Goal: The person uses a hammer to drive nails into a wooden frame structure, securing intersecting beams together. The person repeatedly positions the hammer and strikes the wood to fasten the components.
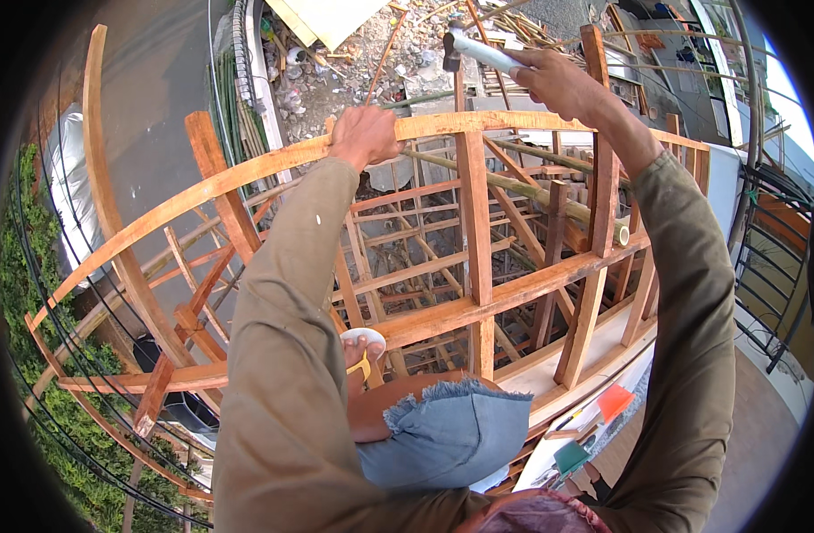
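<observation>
My right hand (pixel 559 86) is closed round the pale handle of a hammer (pixel 485 53), raised above the frame with its dark head pointing left. My left hand (pixel 365 138) grips a long light-coloured wooden beam (pixel 273 162) that crosses in front of me. To the right of that hand, an upright post (pixel 473 218) meets the beam from below. Nearer to me, a lower wooden rail (pixel 513 290) runs across, and my foot in a sandal (pixel 363 342) rests by it.
The open timber frame drops away below, with thin poles inside and a bamboo pole (pixel 558 206) on the right. Rubble (pixel 322 93) lies far down. Black cables (pixel 47 293) run along the left. A dark metal railing (pixel 771 266) stands at the right.
</observation>
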Available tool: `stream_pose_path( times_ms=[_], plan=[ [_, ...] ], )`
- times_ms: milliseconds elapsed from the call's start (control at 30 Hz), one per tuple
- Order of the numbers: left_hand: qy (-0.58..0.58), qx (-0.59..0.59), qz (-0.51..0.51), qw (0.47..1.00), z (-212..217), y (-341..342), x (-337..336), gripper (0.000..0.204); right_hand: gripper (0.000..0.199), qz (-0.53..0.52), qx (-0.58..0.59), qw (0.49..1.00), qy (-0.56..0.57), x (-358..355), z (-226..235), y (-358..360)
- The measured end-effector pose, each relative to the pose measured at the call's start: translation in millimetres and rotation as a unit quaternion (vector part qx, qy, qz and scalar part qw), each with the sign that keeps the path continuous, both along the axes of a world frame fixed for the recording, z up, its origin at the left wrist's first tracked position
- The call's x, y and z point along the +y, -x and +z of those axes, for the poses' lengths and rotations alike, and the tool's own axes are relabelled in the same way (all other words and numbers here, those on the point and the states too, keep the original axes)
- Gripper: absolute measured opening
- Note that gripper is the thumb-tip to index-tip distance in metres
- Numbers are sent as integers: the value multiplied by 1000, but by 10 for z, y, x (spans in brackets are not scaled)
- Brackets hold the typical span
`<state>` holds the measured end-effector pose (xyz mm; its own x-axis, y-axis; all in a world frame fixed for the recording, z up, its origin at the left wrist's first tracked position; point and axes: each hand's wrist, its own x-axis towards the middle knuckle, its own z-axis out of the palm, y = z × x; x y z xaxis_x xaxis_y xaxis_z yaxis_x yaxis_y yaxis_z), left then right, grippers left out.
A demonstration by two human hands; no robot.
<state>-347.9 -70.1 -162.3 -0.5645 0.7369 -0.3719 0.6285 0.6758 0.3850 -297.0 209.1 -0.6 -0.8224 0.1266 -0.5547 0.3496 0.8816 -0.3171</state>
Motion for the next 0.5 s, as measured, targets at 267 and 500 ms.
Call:
stream_pose_path(
  times_ms=[267,500],
  plan=[
    [-12,-1,6,1000,-69,41,20,38,41,-18,125,992,-31,-353,801,501],
    [-3,-2,-9,1000,-46,10,-8,44,51,-45,-80,996,22,-325,581,153]
  ],
)
